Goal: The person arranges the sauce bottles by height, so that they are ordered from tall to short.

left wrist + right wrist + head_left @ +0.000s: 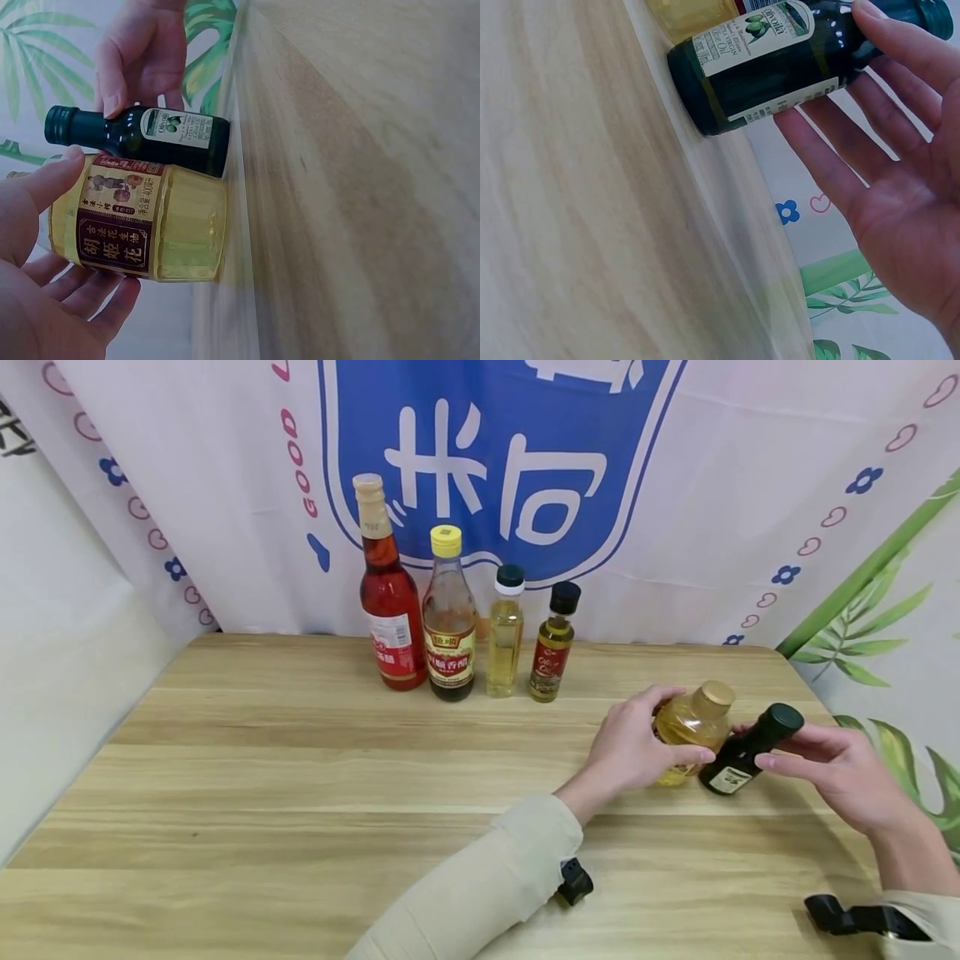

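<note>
On the right side of the table, my left hand (630, 742) grips a squat bottle of yellow peanut oil (692, 724), thumb on one side and fingers on the other. Its dark label (114, 244) shows in the left wrist view. Right beside it, my right hand (858, 775) holds a small dark green olive oil bottle (741, 755) by the neck, between thumb and fingers. In the right wrist view the olive oil bottle (772, 64) has a pale label with green olives, and its base is close to the tabletop. The two bottles stand side by side.
Along the back edge stand a tall red bottle (392, 610), a yellow-capped vinegar bottle (450, 643), a slim pale oil bottle (506, 643) and a small olive oil bottle with a black cap (552, 652). Behind the wooden table (262, 793) hangs a printed curtain (690, 527).
</note>
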Demonstrator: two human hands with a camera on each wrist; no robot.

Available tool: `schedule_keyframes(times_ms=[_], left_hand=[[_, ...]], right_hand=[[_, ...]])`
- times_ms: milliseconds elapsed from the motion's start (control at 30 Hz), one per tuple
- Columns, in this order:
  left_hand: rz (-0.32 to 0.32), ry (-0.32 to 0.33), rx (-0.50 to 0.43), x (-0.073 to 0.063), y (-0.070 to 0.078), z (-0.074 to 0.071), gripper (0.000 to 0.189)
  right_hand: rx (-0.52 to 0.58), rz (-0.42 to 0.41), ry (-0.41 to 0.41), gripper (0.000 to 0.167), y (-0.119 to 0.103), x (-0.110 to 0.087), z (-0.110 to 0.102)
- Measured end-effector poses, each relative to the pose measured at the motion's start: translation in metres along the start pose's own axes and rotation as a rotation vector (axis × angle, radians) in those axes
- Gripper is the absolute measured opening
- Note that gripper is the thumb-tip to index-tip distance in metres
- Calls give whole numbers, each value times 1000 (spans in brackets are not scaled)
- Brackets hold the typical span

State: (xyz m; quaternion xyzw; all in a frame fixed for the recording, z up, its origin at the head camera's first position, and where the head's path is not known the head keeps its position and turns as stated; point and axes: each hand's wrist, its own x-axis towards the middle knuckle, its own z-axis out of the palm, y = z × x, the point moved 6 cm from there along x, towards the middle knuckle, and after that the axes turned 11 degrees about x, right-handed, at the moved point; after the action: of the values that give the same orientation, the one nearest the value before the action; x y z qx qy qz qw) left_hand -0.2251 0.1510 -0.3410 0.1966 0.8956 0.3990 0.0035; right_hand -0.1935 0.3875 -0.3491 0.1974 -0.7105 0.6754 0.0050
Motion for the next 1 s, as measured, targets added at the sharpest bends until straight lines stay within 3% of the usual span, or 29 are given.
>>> schedule_keyframes(times_ms=[167, 467, 1000], left_hand=[[-7, -5, 0, 0, -1, 0, 76], [-6, 3, 5, -1, -1, 0, 76], [-15, 52, 1, 2, 0, -2, 74]], right_hand=[[-16, -14, 17, 40, 0, 0, -1], [-69, 37, 43, 39, 0, -1, -2], [-10, 36, 28, 39, 2, -1, -4]])
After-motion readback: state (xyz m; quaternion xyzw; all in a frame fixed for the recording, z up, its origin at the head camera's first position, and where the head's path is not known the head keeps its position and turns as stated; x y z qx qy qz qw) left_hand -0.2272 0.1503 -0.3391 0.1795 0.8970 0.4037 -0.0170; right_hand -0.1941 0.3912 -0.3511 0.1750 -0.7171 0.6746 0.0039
